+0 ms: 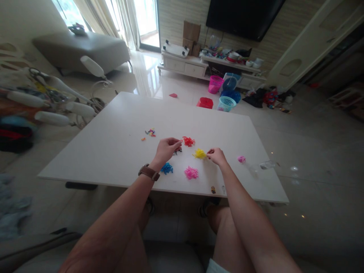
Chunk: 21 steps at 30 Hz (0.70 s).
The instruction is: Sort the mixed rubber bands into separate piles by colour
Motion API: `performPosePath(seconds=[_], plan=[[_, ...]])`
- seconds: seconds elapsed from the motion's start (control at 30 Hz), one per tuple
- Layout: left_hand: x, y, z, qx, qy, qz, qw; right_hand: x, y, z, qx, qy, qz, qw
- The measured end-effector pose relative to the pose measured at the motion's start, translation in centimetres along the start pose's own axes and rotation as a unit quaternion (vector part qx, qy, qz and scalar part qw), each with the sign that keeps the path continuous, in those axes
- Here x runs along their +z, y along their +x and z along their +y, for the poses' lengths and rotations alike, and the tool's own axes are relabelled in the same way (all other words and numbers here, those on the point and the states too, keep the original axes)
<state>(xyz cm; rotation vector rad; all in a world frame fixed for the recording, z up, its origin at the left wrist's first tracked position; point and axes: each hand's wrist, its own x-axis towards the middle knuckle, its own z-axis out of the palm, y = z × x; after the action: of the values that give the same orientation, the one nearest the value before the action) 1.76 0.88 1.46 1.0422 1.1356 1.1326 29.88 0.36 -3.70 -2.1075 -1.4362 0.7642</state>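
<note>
Red, yellow, pink, blue — small heaps of what look like tiny elastic loops, sorted by colour on a white tabletop. Judged from their look, the loops are nearly weightless, soft and springy; they would tangle together and roll or snap away under a clumsy touch. Fingertip pinching, one loop or a small tuft at a time, seems the only workable hold.

Red heap: just beyond the fingertips of the left hand, almost touching. The left hand is curled, thumb and forefinger drawn narrowly together as if pinching something tiny; whether a loop sits between them is too small to tell. A dark tuft lies under this hand's far edge.

Yellow heap: between the two hands, just beside the right hand, whose fingers are likewise pinched close at the heap's edge; contents of the pinch cannot be made out.

Blue heap: near the left wrist, beside a brown watch strap.

Pink heap: nearer the person, between the forearms.

Mixed scatter: unsorted colours, well apart to the far left of the left hand.

Pink lump: to the right of the right hand, apart from it — with a clear plastic piece farther right.
</note>
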Motion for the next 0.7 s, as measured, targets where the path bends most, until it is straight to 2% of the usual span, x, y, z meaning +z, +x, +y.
performPosePath(seconds=[0.17,0.27,0.33,0.43,0.53,0.7], plan=[[0.5,-0.1,-0.3,-0.009,-0.003,-0.022,1.000,0.6,-0.9,-2.4,-0.046,0.057,0.026,0.997],[0.8,-0.1,-0.5,-0.015,0.007,-0.048,0.999,1.3,-2.3,-5.3,-0.108,0.135,-0.018,0.985],[1.0,-0.1,-0.6,-0.014,0.013,-0.068,0.997,1.8,-3.4,-7.2,-0.173,0.274,-0.083,0.942],[1.2,-0.3,-0.7,-0.004,0.021,-0.094,0.995,2.6,-4.6,-8.9,-0.207,0.350,-0.146,0.902],[1.2,-0.4,-0.8,-0.001,0.024,-0.104,0.994,3.0,-4.8,-9.2,-0.205,0.355,-0.144,0.900],[1.3,-0.5,-1.3,-0.004,0.043,-0.112,0.993,3.3,-4.4,-8.6,-0.215,0.331,-0.105,0.913]])
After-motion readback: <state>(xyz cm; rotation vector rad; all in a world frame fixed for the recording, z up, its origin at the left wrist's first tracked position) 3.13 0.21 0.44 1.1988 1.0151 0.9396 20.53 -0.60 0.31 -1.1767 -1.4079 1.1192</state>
